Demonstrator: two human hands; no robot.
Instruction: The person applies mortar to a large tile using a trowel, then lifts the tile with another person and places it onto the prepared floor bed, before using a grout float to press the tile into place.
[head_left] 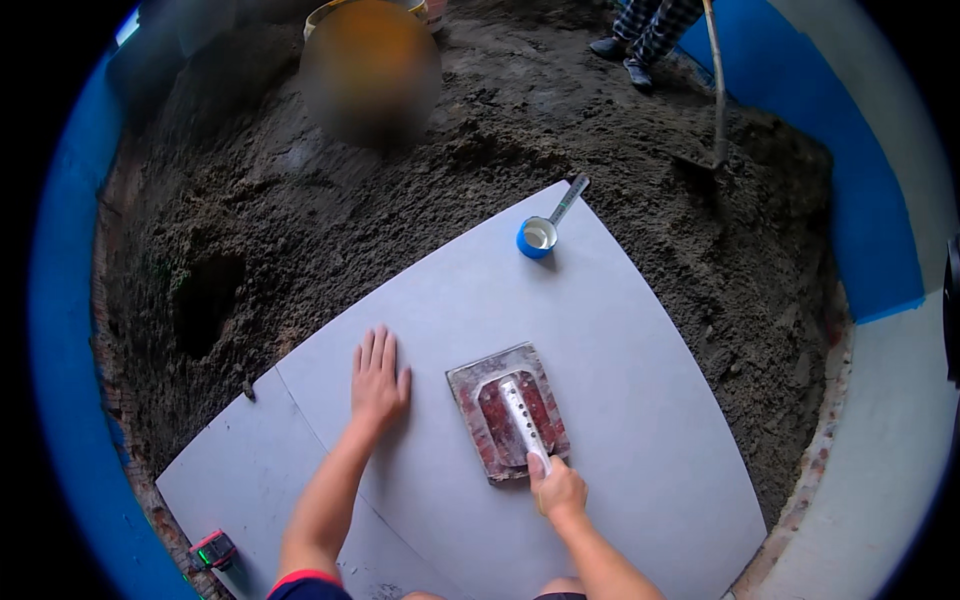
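Note:
My right hand is wrapped round the near end of the white perforated handle of a square tile tamper. The tamper has a worn, grey-smeared red face and rests on or just above a large pale tile; I cannot tell which. To its left, my left hand lies flat on the tile with the fingers stretched out forward. Near the tile's far corner stands a blue round cup-like piece with a white inside. A pale, marked strip leans out from it past the edge.
Rough dark mortar surrounds the tile, with a hollow at left. Another tile adjoins along a seam. A red-black laser device sits at lower left. A person's legs and a hoe are far right; blue-painted walls border.

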